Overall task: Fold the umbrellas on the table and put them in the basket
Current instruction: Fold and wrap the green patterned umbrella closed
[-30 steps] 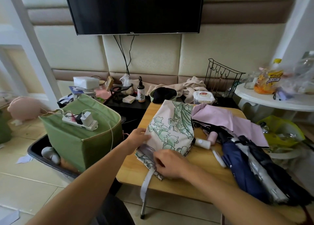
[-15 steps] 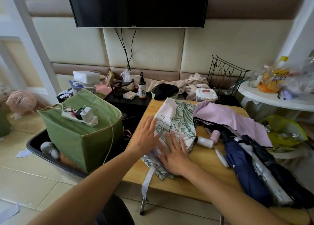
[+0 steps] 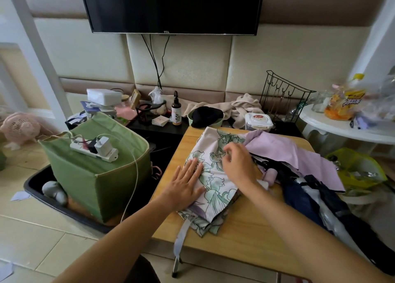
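Here the floral umbrella (image 3: 210, 176) lies on the near left part of the wooden table (image 3: 245, 240), its grey strap (image 3: 181, 235) hanging over the front edge. The left hand (image 3: 183, 185) presses flat on the cloth, fingers straight. The right hand (image 3: 239, 165) hovers further along the canopy, fingers loosely curled; whether it pinches fabric I cannot tell. Probably best to keep the flat hand pinning the pleats while the other smooths each fold toward the strap. Beyond lie a lilac umbrella (image 3: 299, 154) and dark ones; the green basket (image 3: 100, 171) stands left, on the floor.
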Demonstrator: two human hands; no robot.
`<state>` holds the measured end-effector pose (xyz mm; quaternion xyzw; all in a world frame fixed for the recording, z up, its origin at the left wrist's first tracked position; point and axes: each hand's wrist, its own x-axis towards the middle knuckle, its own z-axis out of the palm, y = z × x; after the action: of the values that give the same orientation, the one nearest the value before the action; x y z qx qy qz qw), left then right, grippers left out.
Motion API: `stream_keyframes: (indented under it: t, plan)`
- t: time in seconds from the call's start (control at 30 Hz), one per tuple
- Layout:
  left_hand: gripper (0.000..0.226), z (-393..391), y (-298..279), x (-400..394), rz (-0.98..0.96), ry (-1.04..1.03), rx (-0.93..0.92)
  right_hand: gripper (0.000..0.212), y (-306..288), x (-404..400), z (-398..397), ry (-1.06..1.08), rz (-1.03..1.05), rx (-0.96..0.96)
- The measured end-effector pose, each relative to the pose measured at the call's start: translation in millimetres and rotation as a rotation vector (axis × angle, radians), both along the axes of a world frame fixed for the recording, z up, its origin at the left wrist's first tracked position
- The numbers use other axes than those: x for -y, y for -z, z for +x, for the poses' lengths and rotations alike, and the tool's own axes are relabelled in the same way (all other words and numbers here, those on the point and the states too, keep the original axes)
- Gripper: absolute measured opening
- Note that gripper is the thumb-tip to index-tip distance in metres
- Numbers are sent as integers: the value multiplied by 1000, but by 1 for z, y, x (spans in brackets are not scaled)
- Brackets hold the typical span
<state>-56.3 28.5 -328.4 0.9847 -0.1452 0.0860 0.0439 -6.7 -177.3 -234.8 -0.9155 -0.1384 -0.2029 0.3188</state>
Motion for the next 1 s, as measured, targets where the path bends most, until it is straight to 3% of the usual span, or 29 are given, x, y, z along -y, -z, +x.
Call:
stream_keyframes:
  t: [0.17, 0.3, 0.4, 0.47, 0.53, 0.67, 0.87, 0.93, 1.0]
  plan:
    - [75, 1, 5, 1, 47, 60, 224, 53, -2, 16, 50, 61, -55, 21]
    - [52, -1, 0, 8, 36, 147, 358, 72, -4, 13, 77, 19, -124, -108]
    - [26, -5, -1, 12, 118, 245, 413, 47, -8, 8, 85, 81, -161, -199]
    - [23, -6, -1, 12, 119, 246, 362, 20, -6, 2, 75, 76, -162, -58]
    - [22, -5, -3, 12, 61, 216, 319, 8, 0, -7, 56, 7, -167, 150]
    - [18, -2, -5, 9, -331, 116, 135, 10, 13, -24, -2, -223, -259, 325]
    - [38, -7, -27, -4, -1099, -166, -211, 9, 52, -14, -68, -447, -525, 425]
    - [60, -9, -47, -2, -1347, -272, -376, 8, 60, -10, -74, -482, -583, 403]
    - [71, -9, -62, -3, -1433, -302, -466, 13, 63, -7, -78, -521, -630, 382]
